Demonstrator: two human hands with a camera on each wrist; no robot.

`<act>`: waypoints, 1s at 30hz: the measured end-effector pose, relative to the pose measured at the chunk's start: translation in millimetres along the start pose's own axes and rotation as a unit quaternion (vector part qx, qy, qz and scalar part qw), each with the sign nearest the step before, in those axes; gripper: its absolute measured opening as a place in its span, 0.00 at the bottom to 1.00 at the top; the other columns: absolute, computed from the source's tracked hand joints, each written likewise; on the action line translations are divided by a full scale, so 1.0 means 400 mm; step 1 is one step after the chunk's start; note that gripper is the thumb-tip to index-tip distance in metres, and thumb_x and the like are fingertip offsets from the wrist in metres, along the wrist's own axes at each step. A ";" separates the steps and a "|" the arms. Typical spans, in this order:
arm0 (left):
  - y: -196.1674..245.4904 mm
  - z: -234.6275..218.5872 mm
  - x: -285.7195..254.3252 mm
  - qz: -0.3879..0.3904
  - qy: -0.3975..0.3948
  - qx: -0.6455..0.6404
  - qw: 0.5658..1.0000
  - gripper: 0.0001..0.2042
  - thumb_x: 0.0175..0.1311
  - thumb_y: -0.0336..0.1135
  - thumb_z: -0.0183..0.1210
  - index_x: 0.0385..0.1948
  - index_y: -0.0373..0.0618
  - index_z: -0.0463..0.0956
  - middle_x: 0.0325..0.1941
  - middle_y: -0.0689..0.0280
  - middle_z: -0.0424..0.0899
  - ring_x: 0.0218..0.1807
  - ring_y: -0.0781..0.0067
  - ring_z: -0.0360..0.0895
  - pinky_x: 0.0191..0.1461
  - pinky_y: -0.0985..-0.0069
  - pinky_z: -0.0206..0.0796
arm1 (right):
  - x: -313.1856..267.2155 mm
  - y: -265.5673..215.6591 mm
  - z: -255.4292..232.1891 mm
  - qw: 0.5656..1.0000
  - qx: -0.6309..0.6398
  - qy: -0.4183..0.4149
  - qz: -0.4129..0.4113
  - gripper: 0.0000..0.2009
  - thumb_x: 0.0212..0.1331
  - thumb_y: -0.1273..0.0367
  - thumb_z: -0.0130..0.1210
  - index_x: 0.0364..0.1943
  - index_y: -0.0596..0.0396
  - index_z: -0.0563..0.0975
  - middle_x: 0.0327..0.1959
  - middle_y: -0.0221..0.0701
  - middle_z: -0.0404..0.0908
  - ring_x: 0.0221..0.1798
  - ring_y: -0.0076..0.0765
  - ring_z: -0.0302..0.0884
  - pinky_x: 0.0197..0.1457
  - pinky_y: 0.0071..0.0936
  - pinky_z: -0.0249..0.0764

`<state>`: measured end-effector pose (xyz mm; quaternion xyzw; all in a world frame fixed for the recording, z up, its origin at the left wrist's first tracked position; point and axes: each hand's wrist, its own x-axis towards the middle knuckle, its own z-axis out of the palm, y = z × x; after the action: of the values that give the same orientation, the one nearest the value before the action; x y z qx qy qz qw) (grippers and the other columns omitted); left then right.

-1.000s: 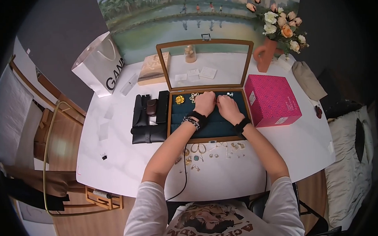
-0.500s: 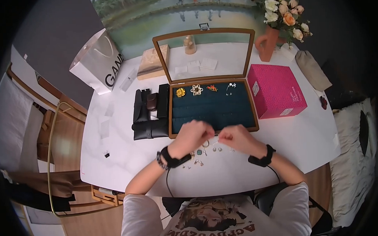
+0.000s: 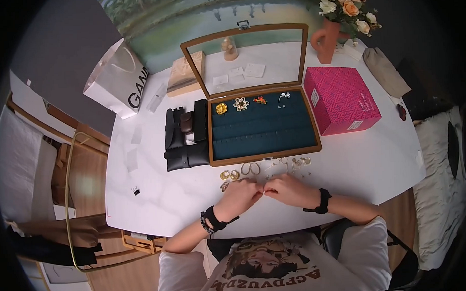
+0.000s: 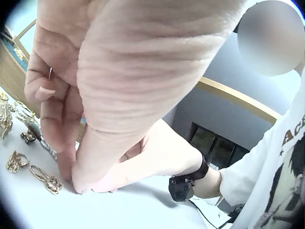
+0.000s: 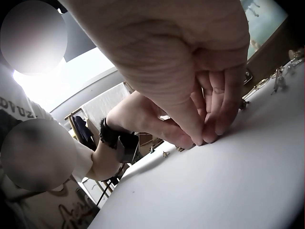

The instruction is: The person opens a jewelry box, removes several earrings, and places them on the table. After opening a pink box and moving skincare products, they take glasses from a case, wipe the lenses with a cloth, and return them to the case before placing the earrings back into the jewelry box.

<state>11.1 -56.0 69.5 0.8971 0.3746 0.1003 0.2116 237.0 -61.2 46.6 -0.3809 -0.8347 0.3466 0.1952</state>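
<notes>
My left hand (image 3: 240, 197) and right hand (image 3: 291, 190) meet fingertip to fingertip low over the white table, in front of the display case. Both pinch at a tiny piece of jewellery, mostly hidden; a thin shiny bit (image 4: 50, 72) shows among the left fingers. I cannot tell its kind. Beyond the hands lie gold hoops (image 3: 251, 168), square earrings (image 3: 301, 162) and chunky gold earrings (image 3: 234, 174). The wooden display case (image 3: 266, 129) stands with its glass lid raised. Along its top row sit a gold flower brooch (image 3: 221, 108), a snowflake-shaped one (image 3: 241, 104), a red one (image 3: 260, 100) and a silver one (image 3: 283, 96).
A pink box (image 3: 344, 100) borders the case on the right, black cases (image 3: 187, 157) on the left. Farther back are a paper bag (image 3: 115, 80), a wooden-looking box (image 3: 187, 75) and a vase (image 3: 328, 44) of flowers. A black clip (image 3: 136, 191) lies at left.
Both hands have come back from the case's top row to the table's front, uncovering the brooches, and their fingertips have met. The head view has tilted down a little.
</notes>
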 end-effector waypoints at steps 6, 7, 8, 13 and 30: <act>-0.008 -0.057 0.037 -0.021 0.018 -0.051 0.998 0.06 0.63 0.38 0.69 0.34 0.48 0.87 0.33 0.63 0.89 0.35 0.59 0.87 0.38 0.64 0.77 | 0.019 -0.007 -0.065 1.000 -0.007 0.027 -0.004 0.07 0.62 0.71 0.60 0.36 0.61 0.85 0.32 0.46 0.85 0.36 0.55 0.84 0.42 0.44 0.78; -0.019 -0.076 0.063 -0.035 0.032 -0.056 0.997 0.06 0.63 0.38 0.69 0.33 0.48 0.87 0.32 0.63 0.89 0.34 0.59 0.87 0.38 0.65 0.77 | 0.030 0.002 -0.088 0.997 -0.024 0.070 -0.016 0.06 0.61 0.72 0.60 0.36 0.61 0.85 0.31 0.46 0.84 0.35 0.56 0.84 0.42 0.44 0.78; -0.029 -0.095 0.090 -0.049 0.046 -0.061 0.996 0.07 0.63 0.38 0.69 0.33 0.47 0.87 0.32 0.63 0.89 0.34 0.59 0.87 0.37 0.65 0.76 | 0.046 0.019 -0.112 0.994 -0.027 0.104 0.006 0.06 0.61 0.72 0.59 0.34 0.61 0.84 0.31 0.46 0.85 0.36 0.56 0.84 0.42 0.45 0.78; -0.070 -0.157 0.281 -0.034 0.119 -0.057 0.991 0.07 0.62 0.36 0.68 0.28 0.45 0.85 0.29 0.60 0.88 0.34 0.55 0.87 0.38 0.60 0.77 | 0.161 0.151 -0.262 0.960 -0.140 0.223 0.097 0.05 0.62 0.74 0.57 0.33 0.60 0.84 0.36 0.48 0.86 0.43 0.58 0.85 0.48 0.48 0.81; -0.224 -0.005 0.659 -0.058 0.196 0.043 0.978 0.05 0.58 0.38 0.69 0.29 0.49 0.85 0.32 0.58 0.88 0.42 0.53 0.87 0.44 0.57 0.79 | 0.294 0.365 -0.307 0.924 -0.247 0.263 0.128 0.06 0.64 0.71 0.59 0.35 0.57 0.85 0.43 0.45 0.85 0.47 0.56 0.85 0.50 0.51 0.80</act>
<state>138.5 189.5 36.3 0.8449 0.4646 0.2454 0.1003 308.2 150.9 31.7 -0.5982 -0.7564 0.0388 0.2617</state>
